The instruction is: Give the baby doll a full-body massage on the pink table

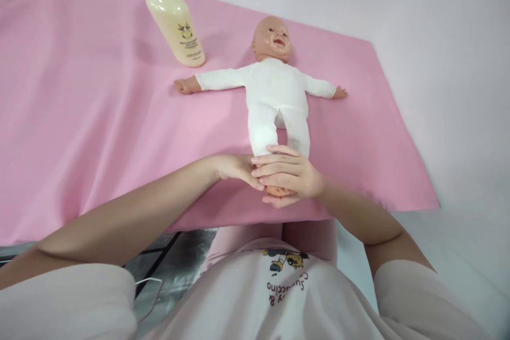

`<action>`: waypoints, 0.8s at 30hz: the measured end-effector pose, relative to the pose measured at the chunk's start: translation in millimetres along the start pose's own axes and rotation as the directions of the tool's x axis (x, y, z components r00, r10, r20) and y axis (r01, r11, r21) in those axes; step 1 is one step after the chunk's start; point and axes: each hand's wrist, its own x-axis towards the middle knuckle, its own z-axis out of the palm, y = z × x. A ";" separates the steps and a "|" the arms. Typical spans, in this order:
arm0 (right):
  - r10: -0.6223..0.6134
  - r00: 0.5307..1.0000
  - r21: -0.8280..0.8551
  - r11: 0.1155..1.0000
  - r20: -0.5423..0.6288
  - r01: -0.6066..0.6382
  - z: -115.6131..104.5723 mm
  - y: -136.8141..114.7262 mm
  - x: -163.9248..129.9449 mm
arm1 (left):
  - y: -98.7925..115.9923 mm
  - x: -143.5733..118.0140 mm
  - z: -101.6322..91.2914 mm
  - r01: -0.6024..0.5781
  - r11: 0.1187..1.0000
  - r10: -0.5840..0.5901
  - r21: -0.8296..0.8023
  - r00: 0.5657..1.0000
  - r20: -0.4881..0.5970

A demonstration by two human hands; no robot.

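While both forearms are reaching in from the bottom of the view, the right hand (292,174) is lying over the left hand (238,167) at the doll's feet, near the centre of the view. The right fingers (274,162) are lying straight and pressed together, folding around one small foot that is peeking out beneath the palm, while the left fingers are mostly hiding under the right hand, so whether they are closing on anything cannot be told. The baby doll (277,93) is lying on its back in a white suit, arms stretching out toward 9 and 3 o'clock, head pointing toward 12 o'clock. It is resting on a pink cloth (87,117) that is covering the bench. A cream lotion bottle (175,21) is lying tilted on the cloth at about 11 o'clock from the doll, just beside its outstretched arm but apart from it.
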 end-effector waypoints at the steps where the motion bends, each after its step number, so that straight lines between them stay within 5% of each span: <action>1: -0.007 1.000 0.013 1.000 0.013 0.007 0.3 0.2 -2.0 | -0.5 0.5 -0.6 0.014 1.000 -0.014 -0.005 1.000 0.015; 7: 0.008 0.953 0.058 0.998 0.303 -0.027 1.6 4.8 -18.9 | -0.5 3.3 -4.3 0.049 0.998 -0.043 -0.042 0.992 0.116; 12: 0.030 0.972 0.036 0.999 0.233 -0.040 -3.8 5.6 -12.4 | -3.4 -0.4 -7.4 0.034 0.998 -0.031 -0.045 0.997 0.069; 18: 0.081 0.943 -0.004 0.996 0.322 -0.084 -5.5 6.2 -7.2 | -6.0 -2.1 -8.8 0.023 0.995 -0.012 -0.102 0.994 0.109; 24: 0.024 0.977 -0.002 1.000 0.212 -0.024 -5.2 7.2 -10.1 | -3.2 1.0 -5.4 0.007 0.998 0.000 -0.067 0.994 0.111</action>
